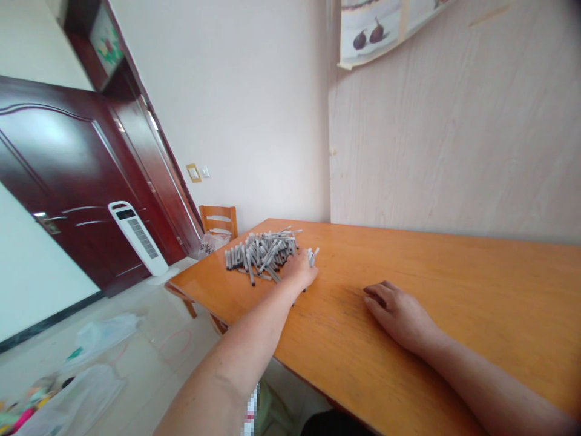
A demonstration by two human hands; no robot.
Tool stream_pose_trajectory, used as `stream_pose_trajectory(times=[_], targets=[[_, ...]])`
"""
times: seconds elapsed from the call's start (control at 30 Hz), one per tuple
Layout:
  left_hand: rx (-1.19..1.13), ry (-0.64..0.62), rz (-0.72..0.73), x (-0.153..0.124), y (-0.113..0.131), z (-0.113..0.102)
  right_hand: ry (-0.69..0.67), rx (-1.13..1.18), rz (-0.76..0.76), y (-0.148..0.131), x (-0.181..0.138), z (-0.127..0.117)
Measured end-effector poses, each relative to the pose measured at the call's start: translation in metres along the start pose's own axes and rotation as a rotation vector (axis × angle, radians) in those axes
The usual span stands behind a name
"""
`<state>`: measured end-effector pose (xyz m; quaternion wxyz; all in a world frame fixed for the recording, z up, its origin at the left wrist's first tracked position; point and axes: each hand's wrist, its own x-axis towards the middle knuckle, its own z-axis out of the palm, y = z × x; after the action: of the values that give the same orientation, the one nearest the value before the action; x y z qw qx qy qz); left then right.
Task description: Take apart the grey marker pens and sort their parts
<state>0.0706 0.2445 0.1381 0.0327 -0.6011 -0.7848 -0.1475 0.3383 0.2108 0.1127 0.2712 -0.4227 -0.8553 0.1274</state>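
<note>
A heap of several small grey tubes (261, 251) lies on the orange wooden table (454, 297), near its far left corner. My left hand (300, 270) reaches out to the right edge of the heap, fingers curled around a few grey tubes (312, 255) that stick out past it. My right hand (397, 313) rests flat on the tabletop to the right, palm down, fingers loosely apart, holding nothing and well apart from the heap.
A wooden chair (219, 221) stands beyond the table's far end. A white tower fan (138, 237) stands by a dark red door (68, 181). Plastic bags (97, 339) lie on the tiled floor at left. A wall runs along the table's far side.
</note>
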Motion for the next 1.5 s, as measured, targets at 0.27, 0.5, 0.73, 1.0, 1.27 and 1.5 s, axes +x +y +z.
stream_pose_trajectory(times=[0.27,0.5,0.73,1.0,1.27,1.5], targets=[[0.006,-0.030,-0.027,-0.003,-0.006,-0.003,0.008,-0.004,-0.004,0.000,0.000,-0.001],[0.041,-0.014,0.008,0.000,-0.020,-0.004,0.007,0.008,-0.007,-0.002,-0.001,-0.002],[0.076,-0.025,-0.013,0.002,-0.027,-0.004,0.006,0.008,-0.008,-0.001,0.000,-0.001],[0.025,-0.016,0.017,-0.002,-0.024,-0.008,0.005,0.012,0.012,-0.002,0.000,-0.001],[-0.068,0.098,0.075,-0.002,-0.020,-0.019,0.003,0.015,0.008,-0.003,0.000,-0.002],[-0.056,0.215,0.166,-0.026,-0.032,-0.041,0.005,0.014,0.007,-0.005,0.000,-0.003]])
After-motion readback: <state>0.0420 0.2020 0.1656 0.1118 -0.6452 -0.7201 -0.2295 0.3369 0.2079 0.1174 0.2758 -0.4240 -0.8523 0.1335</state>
